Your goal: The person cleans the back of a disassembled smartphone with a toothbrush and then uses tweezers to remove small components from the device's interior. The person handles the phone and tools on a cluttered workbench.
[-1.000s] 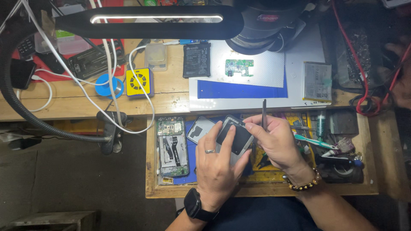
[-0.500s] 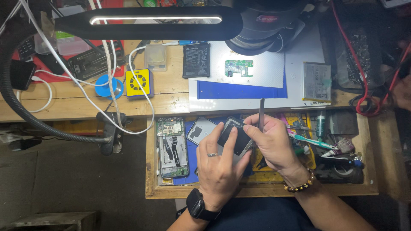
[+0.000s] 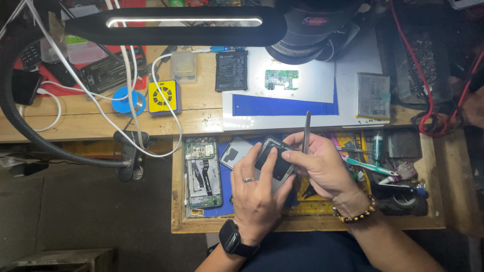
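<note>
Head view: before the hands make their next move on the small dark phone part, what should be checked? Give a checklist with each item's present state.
1. Left hand supports the dark part: ok, fingers lie across it.
2. Right hand has a grip on the tweezers: ok, held upright between the fingers.
3. Tweezer tip on the part: cannot tell, the tip is hidden.
4. Opened phone lies apart from the hands: ok, it is at the tray's left side.
5. Lamp lit: ok.
6. Toothbrush apart from the right hand: not ok, it lies right beside it.
</note>
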